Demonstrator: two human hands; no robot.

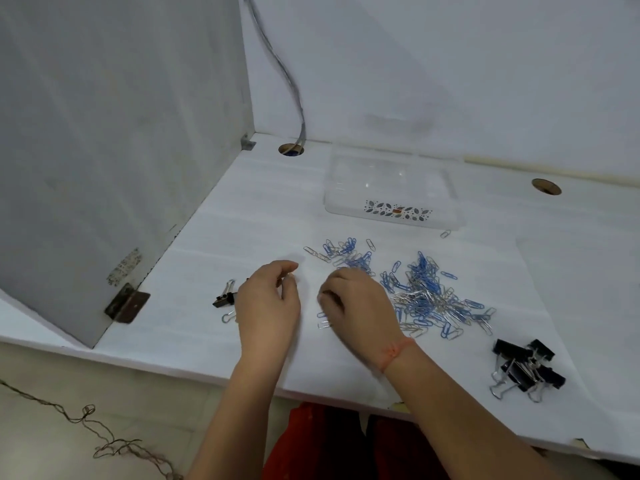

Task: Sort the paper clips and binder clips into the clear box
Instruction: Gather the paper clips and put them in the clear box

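Note:
The clear box (pixel 346 204), with a leaf-pattern sticker on its front wall, stands at the back of the white table. Blue and silver paper clips lie scattered in a big heap (pixel 427 299) and a smaller cluster (pixel 346 254); one stray clip (pixel 445 233) lies near the box. Black binder clips (pixel 526 370) are piled at the front right, and a single one (pixel 224 300) lies at the left. My left hand (pixel 268 303) hovers beside that single clip, thumb and forefinger pinched together. My right hand (pixel 358 301) rests with curled fingers over a few paper clips (pixel 323 322).
A grey partition (pixel 104 150) walls the left side, with a rusty bracket (pixel 128 303) at its foot. A cable (pixel 287 77) drops into a desk hole (pixel 291 149); a second hole (pixel 546 187) is at the back right. The table's front edge (pixel 173 367) runs just below my wrists.

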